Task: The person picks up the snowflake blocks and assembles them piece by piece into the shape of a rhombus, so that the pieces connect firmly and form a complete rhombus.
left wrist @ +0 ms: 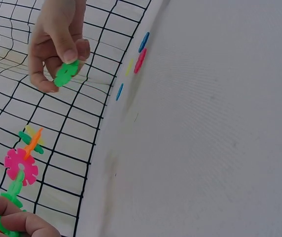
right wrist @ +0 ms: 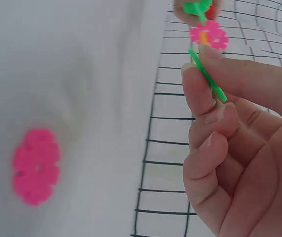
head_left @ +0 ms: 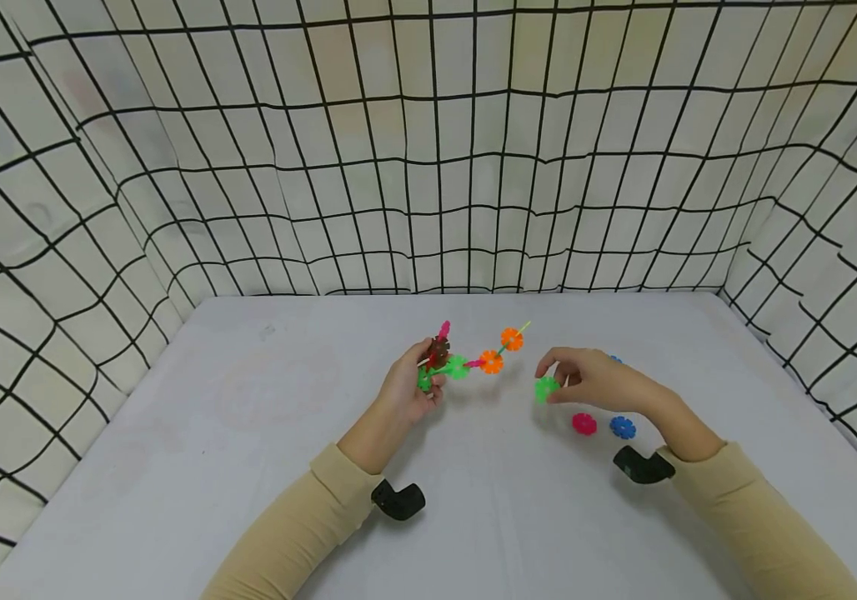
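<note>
White table (head_left: 173,467): left edge well apart from the linked chain (head_left: 492,362). Left hand (head_left: 401,387): clamped on the chain's left end, right end free. Right of the chain, across a gap: green disc (head_left: 545,389), pinched by the right hand (head_left: 601,379). Pink disc (head_left: 584,424), then blue disc (head_left: 623,427): on the table, right of the chain, nearer the viewer.

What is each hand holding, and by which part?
Right hand: a single green disc, pinched by its edge. Left hand: the linked chain, near its brown disc.
</note>
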A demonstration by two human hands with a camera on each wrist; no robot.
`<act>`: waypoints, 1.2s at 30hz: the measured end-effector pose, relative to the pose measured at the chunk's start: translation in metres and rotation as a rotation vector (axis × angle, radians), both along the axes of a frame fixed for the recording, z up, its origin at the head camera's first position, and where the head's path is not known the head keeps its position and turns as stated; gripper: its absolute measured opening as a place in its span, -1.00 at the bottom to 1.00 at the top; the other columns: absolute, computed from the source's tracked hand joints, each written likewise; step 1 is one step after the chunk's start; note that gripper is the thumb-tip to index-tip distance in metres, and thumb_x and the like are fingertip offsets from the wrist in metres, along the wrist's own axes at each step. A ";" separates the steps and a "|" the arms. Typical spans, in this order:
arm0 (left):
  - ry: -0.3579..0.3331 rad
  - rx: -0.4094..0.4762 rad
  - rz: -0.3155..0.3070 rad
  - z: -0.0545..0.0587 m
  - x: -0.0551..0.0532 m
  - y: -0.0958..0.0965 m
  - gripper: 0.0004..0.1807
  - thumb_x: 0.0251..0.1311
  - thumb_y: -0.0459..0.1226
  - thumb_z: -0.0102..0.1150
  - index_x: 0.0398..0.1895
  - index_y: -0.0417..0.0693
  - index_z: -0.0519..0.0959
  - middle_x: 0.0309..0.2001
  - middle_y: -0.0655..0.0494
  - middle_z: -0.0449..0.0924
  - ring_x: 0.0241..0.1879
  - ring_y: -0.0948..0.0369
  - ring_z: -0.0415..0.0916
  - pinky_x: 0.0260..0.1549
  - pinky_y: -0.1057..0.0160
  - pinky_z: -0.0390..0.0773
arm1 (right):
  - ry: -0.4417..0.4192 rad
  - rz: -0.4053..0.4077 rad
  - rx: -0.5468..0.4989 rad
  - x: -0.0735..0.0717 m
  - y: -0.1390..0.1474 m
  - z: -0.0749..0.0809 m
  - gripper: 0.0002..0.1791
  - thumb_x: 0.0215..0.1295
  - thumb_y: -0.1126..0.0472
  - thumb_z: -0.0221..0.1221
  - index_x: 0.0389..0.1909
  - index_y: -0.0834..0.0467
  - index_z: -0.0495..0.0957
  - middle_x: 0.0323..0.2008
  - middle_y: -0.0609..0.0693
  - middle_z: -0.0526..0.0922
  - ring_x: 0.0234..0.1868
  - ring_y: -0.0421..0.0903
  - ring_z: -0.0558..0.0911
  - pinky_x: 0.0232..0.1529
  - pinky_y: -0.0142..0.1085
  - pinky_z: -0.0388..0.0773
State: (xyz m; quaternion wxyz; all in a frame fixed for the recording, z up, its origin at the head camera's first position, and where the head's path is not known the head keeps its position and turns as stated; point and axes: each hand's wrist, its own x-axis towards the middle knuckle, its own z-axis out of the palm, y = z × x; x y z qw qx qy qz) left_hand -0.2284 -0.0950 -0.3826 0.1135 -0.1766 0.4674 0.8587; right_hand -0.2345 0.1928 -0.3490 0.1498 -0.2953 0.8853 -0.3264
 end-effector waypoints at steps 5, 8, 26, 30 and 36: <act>-0.001 0.006 0.002 0.000 0.001 0.001 -0.73 0.53 -0.06 0.00 -0.04 -0.08 0.47 -0.29 0.17 0.49 -0.63 0.31 0.20 -0.52 0.40 0.20 | 0.042 -0.019 -0.041 -0.003 -0.003 0.016 -0.67 0.36 0.21 0.36 0.08 0.15 0.56 -0.35 -0.06 0.62 -0.30 0.08 0.60 -0.26 -0.21 0.54; 0.002 0.007 -0.003 0.000 0.001 0.002 -0.75 0.52 -0.08 0.01 -0.06 -0.07 0.47 -0.30 0.18 0.50 -0.63 0.31 0.20 -0.53 0.40 0.19 | 0.060 -0.032 -0.065 -0.007 -0.007 0.021 -0.67 0.36 0.23 0.35 0.09 0.16 0.57 -0.36 -0.04 0.61 -0.33 0.07 0.58 -0.31 -0.23 0.50; 0.010 -0.052 -0.032 0.001 0.002 0.006 -0.77 0.46 -0.11 0.14 -0.06 -0.08 0.55 -0.22 0.12 0.51 -0.61 0.31 0.21 -0.52 0.40 0.23 | 0.095 -0.159 -0.262 -0.032 -0.052 0.028 -0.65 0.36 0.22 0.33 0.13 0.15 0.59 -0.28 0.07 0.65 -0.43 0.12 0.57 -0.38 -0.24 0.52; 0.011 -0.066 -0.042 0.001 0.001 0.008 -0.77 0.46 -0.12 0.15 -0.07 -0.09 0.56 -0.23 0.13 0.51 -0.62 0.32 0.20 -0.52 0.40 0.22 | 0.084 -0.183 -0.295 -0.039 -0.061 0.024 -0.66 0.39 0.25 0.30 0.15 0.19 0.57 -0.26 0.13 0.65 -0.47 0.09 0.56 -0.41 -0.26 0.51; 0.018 -0.065 -0.050 -0.001 0.001 0.009 -0.77 0.45 -0.11 0.18 -0.08 -0.09 0.58 -0.25 0.11 0.53 -0.63 0.32 0.20 -0.52 0.40 0.22 | 0.057 -0.188 -0.335 -0.047 -0.073 0.018 -0.66 0.41 0.29 0.28 0.16 0.22 0.56 -0.31 0.10 0.63 -0.55 0.01 0.51 -0.48 -0.27 0.50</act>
